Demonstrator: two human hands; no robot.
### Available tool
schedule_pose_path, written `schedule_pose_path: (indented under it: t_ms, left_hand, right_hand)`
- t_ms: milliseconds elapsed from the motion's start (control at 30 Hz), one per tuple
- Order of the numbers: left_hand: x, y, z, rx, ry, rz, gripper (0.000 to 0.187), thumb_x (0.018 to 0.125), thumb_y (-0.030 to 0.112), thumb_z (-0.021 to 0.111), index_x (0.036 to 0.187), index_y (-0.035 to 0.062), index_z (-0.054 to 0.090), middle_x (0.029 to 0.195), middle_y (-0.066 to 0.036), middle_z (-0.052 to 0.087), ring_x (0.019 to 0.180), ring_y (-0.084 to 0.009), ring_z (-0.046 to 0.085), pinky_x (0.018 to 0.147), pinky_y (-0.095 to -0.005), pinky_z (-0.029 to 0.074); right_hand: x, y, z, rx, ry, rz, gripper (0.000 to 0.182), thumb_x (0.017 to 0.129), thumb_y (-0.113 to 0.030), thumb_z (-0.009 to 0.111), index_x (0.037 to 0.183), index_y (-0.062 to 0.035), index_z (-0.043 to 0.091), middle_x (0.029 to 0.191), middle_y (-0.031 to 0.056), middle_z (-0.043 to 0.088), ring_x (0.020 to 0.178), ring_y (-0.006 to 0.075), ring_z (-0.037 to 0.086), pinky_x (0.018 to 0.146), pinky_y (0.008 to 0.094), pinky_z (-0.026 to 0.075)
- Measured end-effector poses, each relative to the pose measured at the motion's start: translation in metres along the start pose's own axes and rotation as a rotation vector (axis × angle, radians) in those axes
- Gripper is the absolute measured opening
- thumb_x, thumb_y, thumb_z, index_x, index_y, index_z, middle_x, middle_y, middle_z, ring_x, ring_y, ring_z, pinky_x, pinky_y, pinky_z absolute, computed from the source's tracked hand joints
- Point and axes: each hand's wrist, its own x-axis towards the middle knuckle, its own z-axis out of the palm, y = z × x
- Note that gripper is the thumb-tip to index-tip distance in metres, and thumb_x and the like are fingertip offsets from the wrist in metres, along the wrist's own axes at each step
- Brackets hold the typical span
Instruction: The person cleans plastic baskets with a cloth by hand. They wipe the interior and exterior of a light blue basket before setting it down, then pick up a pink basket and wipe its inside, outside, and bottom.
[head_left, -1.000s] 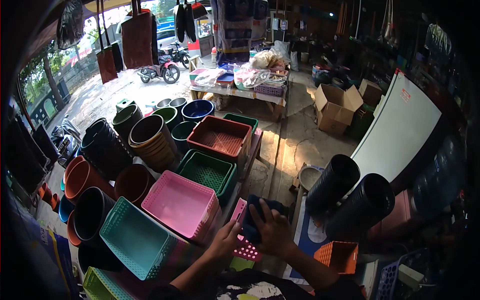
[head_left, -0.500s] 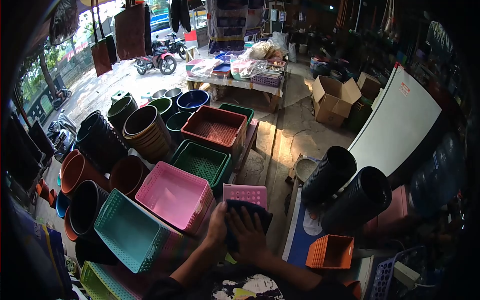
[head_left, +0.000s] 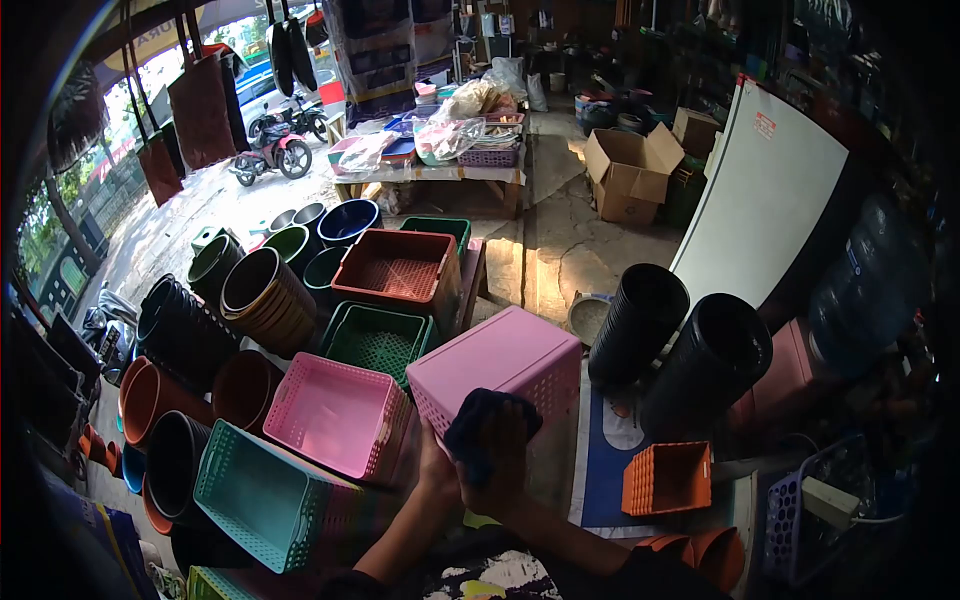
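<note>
A pink plastic basket (head_left: 508, 350) is held up in front of me, its smooth solid face turned upward and its perforated side toward me. My left hand (head_left: 437, 468) grips the lower left edge of this basket. A bunched dark blue cloth (head_left: 480, 412) is in my right hand (head_left: 497, 455), pressed against the basket's near perforated side. Part of the fingers is hidden by the cloth. To the left stand another pink basket (head_left: 335, 412) and a teal basket (head_left: 255, 490), both on top of stacks.
Green baskets (head_left: 378, 340) and a brown-red basket (head_left: 395, 270) stand ahead. Black pot stacks (head_left: 640, 320) and orange square pots (head_left: 668, 478) are at right. Round pots (head_left: 165, 400) crowd the left. A white panel (head_left: 765, 190) leans behind the black pots.
The pink basket has been raised and turned, so its broad smooth face now shows. My right hand has gone from flat on the cloth to bunching it. My view has shifted to the right.
</note>
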Motion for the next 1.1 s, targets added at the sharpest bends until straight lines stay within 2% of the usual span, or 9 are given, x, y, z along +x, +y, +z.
schedule_pose_path:
  t_ms: [200,300,433,467,500,567,767,933,1100]
  left_hand:
    - [-0.002,-0.013,-0.053,-0.028,-0.195,-0.171,0.054,0.099,0.043,0.043,0.137,0.0051,0.046,0.131,-0.017,0.055,0.118,-0.0290,0.056,0.098,-0.0408,0.049]
    - [-0.030,-0.003,0.010,-0.084,-0.146,-0.268,0.050,0.101,0.032,0.044,0.140,0.0020,0.041,0.139,-0.016,0.049,0.123,-0.0280,0.053,0.103,-0.0400,0.046]
    - [-0.033,0.004,-0.043,0.447,-0.108,0.088,0.044,0.101,0.030,0.042,0.131,-0.0011,0.048,0.126,-0.017,0.057,0.117,-0.0265,0.056,0.093,-0.0379,0.052]
    - [-0.029,0.009,-0.057,0.443,-0.103,0.096,0.044,0.101,0.030,0.042,0.131,-0.0011,0.048,0.126,-0.017,0.057,0.117,-0.0265,0.056,0.093,-0.0379,0.052]
    - [-0.027,0.016,-0.073,0.491,-0.092,0.149,0.044,0.101,0.030,0.041,0.131,-0.0016,0.047,0.126,-0.018,0.057,0.116,-0.0263,0.057,0.093,-0.0377,0.052]
    - [-0.022,0.032,-0.104,0.588,-0.067,0.253,0.044,0.102,0.030,0.039,0.131,-0.0024,0.047,0.124,-0.018,0.057,0.115,-0.0257,0.058,0.093,-0.0372,0.052]
    - [-0.028,0.044,-0.119,0.447,-0.036,0.437,0.048,0.106,0.033,0.030,0.129,-0.0049,0.046,0.120,-0.018,0.059,0.106,-0.0248,0.063,0.089,-0.0367,0.054]
    - [-0.049,0.041,-0.098,0.766,-0.028,0.632,0.059,0.102,0.048,0.033,0.123,-0.0042,0.051,0.108,-0.014,0.065,0.101,-0.0198,0.063,0.083,-0.0325,0.054]
    - [-0.056,0.041,-0.095,1.027,0.058,0.855,0.059,0.101,0.052,0.035,0.096,-0.0009,0.062,0.091,-0.006,0.063,0.080,-0.0139,0.060,0.069,-0.0296,0.047]
  right_hand:
    - [0.015,0.024,-0.019,0.060,0.202,0.197,0.076,0.091,-0.036,0.052,0.147,0.0057,0.023,0.151,0.0324,0.020,0.141,0.0516,0.015,0.115,0.0582,0.010]
    - [0.013,0.057,-0.023,0.089,0.338,0.273,0.074,0.094,-0.035,0.048,0.149,0.0039,0.018,0.153,0.0290,0.017,0.144,0.0439,0.013,0.116,0.0512,0.009]
    - [0.014,0.075,-0.044,0.977,0.353,0.762,0.039,0.101,-0.044,0.042,0.112,-0.0107,0.058,0.087,-0.0006,0.058,0.070,0.0080,0.054,0.062,0.0226,0.043]
    - [0.016,0.083,-0.066,1.082,0.083,1.001,0.038,0.100,-0.046,0.043,0.105,-0.0133,0.062,0.081,-0.0018,0.058,0.065,0.0080,0.054,0.059,0.0230,0.043]
    - [0.020,0.090,-0.088,0.951,-0.180,1.228,0.051,0.100,-0.047,0.041,0.125,-0.0054,0.058,0.102,0.0090,0.066,0.092,0.0177,0.065,0.082,0.0295,0.050]
    - [0.014,0.104,-0.087,1.089,-0.202,1.053,0.048,0.100,-0.045,0.043,0.120,-0.0044,0.060,0.098,0.0085,0.068,0.080,0.0165,0.067,0.076,0.0291,0.053]
    - [0.026,0.125,-0.065,1.393,-0.208,1.238,0.044,0.097,-0.039,0.051,0.116,-0.0002,0.060,0.100,0.0133,0.069,0.086,0.0213,0.069,0.080,0.0329,0.055]
    - [0.048,0.136,-0.058,1.440,-0.357,1.228,0.047,0.099,-0.037,0.046,0.120,0.0033,0.058,0.110,0.0138,0.067,0.096,0.0210,0.066,0.089,0.0324,0.050]
    - [0.058,0.132,-0.065,0.747,-0.717,0.972,0.042,0.093,-0.032,0.059,0.121,-0.0002,0.059,0.114,0.0099,0.065,0.100,0.0190,0.062,0.091,0.0305,0.047]
